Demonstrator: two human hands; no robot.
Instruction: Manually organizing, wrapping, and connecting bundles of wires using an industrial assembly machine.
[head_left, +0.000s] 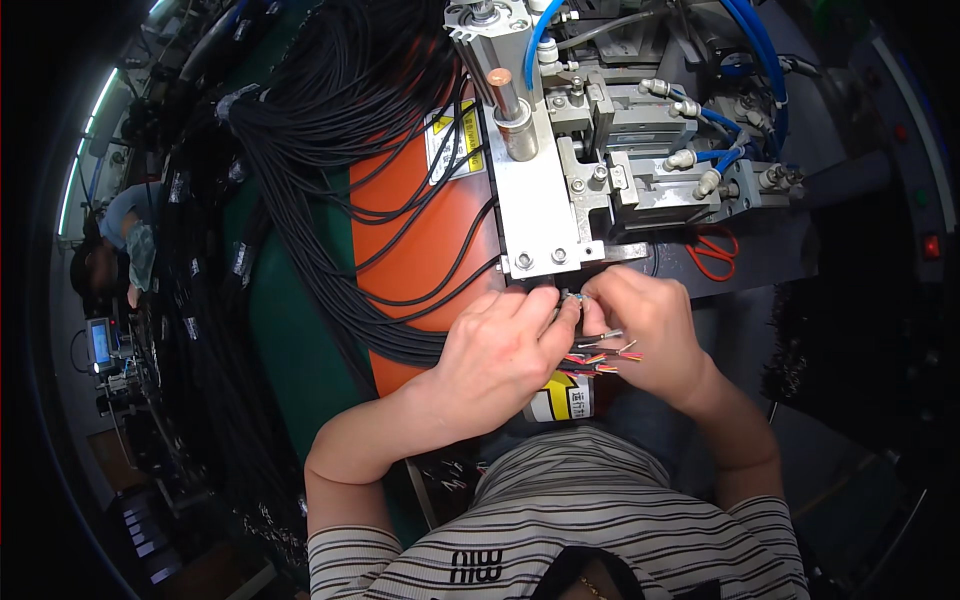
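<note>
Both my hands meet just below the front end of a metal clamping machine [545,215]. My left hand [505,340] is closed, thumb and fingers pinching a black cable near its stripped end. Close against it, my right hand [645,320] pinches with thumb and forefinger at the thin wires [574,298] of that end. Several more stripped cable ends [600,362], with red, yellow and white wires bare, stick out below my left hand toward my right palm. Their black cables [400,340] run back to the left, partly hidden by my left hand.
A thick bundle of black cables [290,150] spreads over the orange machine surface [400,260] and green mat [290,340]. Red-handled scissors [714,254] lie right of the machine. Pneumatic cylinders [660,190] with blue hoses stand behind. Another person [125,230] is at far left.
</note>
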